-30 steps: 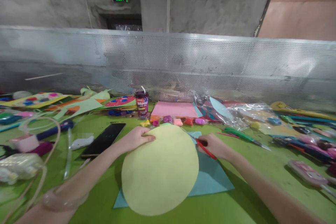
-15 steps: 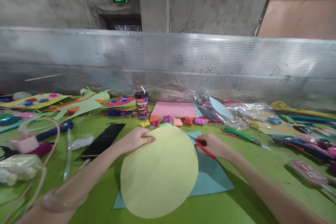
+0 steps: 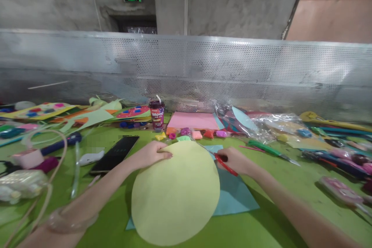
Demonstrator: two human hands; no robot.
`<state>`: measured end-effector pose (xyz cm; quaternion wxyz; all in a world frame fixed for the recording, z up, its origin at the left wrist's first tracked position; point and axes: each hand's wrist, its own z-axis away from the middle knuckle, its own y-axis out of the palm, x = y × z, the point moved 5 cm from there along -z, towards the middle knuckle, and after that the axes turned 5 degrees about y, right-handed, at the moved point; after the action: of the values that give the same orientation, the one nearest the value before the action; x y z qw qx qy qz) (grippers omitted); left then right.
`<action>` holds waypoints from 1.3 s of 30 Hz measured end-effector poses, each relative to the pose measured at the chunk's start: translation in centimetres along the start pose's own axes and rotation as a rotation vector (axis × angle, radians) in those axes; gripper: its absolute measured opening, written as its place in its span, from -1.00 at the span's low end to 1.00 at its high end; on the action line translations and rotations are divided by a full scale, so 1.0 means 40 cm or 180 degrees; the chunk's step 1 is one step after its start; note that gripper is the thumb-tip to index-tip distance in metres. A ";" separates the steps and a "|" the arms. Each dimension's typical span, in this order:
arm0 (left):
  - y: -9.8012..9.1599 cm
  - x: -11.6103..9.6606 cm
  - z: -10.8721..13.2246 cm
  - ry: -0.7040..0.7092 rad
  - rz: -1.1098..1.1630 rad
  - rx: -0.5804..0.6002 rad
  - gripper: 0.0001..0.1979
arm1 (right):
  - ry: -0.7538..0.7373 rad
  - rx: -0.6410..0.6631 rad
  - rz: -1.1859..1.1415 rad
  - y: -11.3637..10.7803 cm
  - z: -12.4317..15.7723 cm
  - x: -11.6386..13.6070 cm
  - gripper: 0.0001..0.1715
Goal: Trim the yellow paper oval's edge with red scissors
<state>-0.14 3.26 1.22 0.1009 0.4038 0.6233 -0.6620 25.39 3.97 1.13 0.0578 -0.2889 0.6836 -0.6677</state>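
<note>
Toward the surface's (image 3: 299,180) near edge, the left hand (image 3: 151,154) is pinching yellow paper (image 3: 176,195), the right hand (image 3: 235,159) is gripping scissors (image 3: 229,168), and sagging could skew cuts.

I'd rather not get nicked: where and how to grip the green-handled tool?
Probably the middle of the green handle, from above on the near side: it lies flat, its pointed metal tip aims rightward and slightly nearer, and clear plastic lies beyond the handle.

The left hand (image 3: 151,155) pinches a pale-yellow paper disc (image 3: 176,195) at its 11 o'clock edge; the right hand (image 3: 234,159) holds red-handled scissors (image 3: 231,170) at 2 o'clock. A blue paper sheet (image 3: 236,197) shows beneath at 3 o'clock, a smartphone (image 3: 116,155) at 10 o'clock.
</note>
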 end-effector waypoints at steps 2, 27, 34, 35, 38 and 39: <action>0.001 0.001 0.000 -0.0017 -0.0017 0.0018 -0.64 | -0.0010 -0.0014 0.0045 -0.003 -0.001 0.008 -0.84; 0.006 -0.004 0.004 0.0017 -0.0010 0.0152 -0.63 | -0.0027 -0.0060 0.0301 0.002 -0.003 0.015 -0.81; 0.012 0.005 0.003 0.0024 0.0008 0.0256 -0.64 | -0.0042 -0.0010 0.0439 0.005 -0.001 0.008 -0.83; 0.013 0.005 0.003 0.0033 0.0000 0.0275 -0.64 | -0.0019 0.0004 0.0453 0.006 -0.001 0.008 -0.83; 0.014 0.001 0.005 0.0043 -0.0029 0.0304 -0.63 | 0.0030 0.0038 0.0459 0.004 -0.001 0.015 -0.82; 0.014 -0.001 0.005 0.0043 -0.0030 0.0302 -0.62 | 0.0026 0.0036 0.0456 0.003 0.000 0.019 -0.82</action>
<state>0.15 2.94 0.82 0.0743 0.4097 0.5938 -0.6885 24.71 3.60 1.26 0.1042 -0.2361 0.6990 -0.6669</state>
